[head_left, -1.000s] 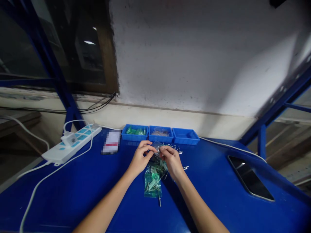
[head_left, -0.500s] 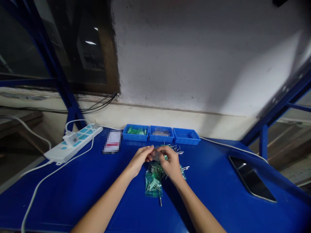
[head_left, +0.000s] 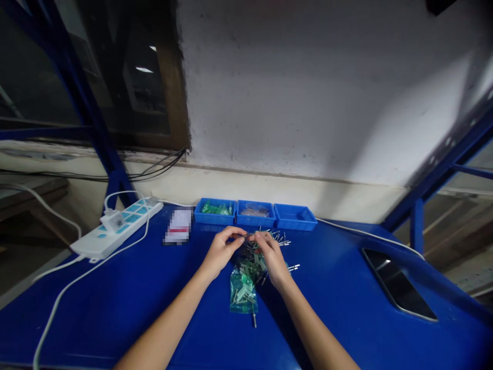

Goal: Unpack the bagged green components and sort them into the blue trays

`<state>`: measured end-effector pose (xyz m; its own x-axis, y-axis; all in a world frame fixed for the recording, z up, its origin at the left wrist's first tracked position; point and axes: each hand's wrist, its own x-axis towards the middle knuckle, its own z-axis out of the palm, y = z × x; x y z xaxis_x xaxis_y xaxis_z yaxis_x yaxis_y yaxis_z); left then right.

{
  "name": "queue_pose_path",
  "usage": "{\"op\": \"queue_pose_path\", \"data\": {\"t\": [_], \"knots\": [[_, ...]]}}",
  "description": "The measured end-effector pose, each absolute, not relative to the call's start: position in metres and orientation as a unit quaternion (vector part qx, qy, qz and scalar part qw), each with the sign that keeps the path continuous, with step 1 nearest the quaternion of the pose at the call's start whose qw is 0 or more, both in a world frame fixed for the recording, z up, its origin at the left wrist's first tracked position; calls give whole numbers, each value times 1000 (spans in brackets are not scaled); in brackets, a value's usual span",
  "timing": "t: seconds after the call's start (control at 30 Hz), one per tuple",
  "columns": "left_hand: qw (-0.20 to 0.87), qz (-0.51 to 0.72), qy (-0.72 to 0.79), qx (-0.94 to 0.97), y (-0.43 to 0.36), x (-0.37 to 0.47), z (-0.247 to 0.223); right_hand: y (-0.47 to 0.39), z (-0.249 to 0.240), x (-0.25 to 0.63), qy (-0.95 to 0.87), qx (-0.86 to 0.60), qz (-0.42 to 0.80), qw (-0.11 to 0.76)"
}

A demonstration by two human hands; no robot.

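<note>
My left hand (head_left: pixel 222 251) and my right hand (head_left: pixel 271 257) meet at the fingertips above a pile of small metal pins. Each pinches one end of a thin, clear piece, perhaps a small plastic bag (head_left: pixel 249 237), too small to make out well. Below them lies a green-tinted clear bag (head_left: pixel 243 295) with pale pieces and pins on it. One loose metal pin (head_left: pixel 254 320) points toward me at its lower edge. More pins (head_left: pixel 284 240) stick out behind and beside my right hand.
Behind the hands stand a blue bin with green bags (head_left: pixel 215 219), a bin with clear items (head_left: pixel 256 220) and a third blue bin (head_left: pixel 295 224). A power strip (head_left: pixel 96 246), its white cable and a blurred packet (head_left: pixel 179 226) are left; a phone (head_left: pixel 398 282) lies right.
The clear piece between my hands now looks flatter and narrower. My left fingers have turned into a pinch, and my right fingers have straightened, uncovering more of the pile below.
</note>
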<state>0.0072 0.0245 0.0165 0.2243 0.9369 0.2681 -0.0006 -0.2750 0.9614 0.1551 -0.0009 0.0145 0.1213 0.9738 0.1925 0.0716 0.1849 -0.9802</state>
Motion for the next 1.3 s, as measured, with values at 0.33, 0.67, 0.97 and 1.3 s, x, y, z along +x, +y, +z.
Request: {"op": "queue_pose_path", "data": {"t": [0.33,0.67,0.97,1.3], "knots": [[414,465,414,664,25,10,12,5,6,155,-474,-448,449,610],[535,416,467,569,22,10,15,-1,8,155,-614,-487,224,580],[624,440,425,485,26,9,12,-5,8,153,-680,-481,153,532],[385,473,387,691,26,8,11,4,10,159,-484,-527,437,545]]}}
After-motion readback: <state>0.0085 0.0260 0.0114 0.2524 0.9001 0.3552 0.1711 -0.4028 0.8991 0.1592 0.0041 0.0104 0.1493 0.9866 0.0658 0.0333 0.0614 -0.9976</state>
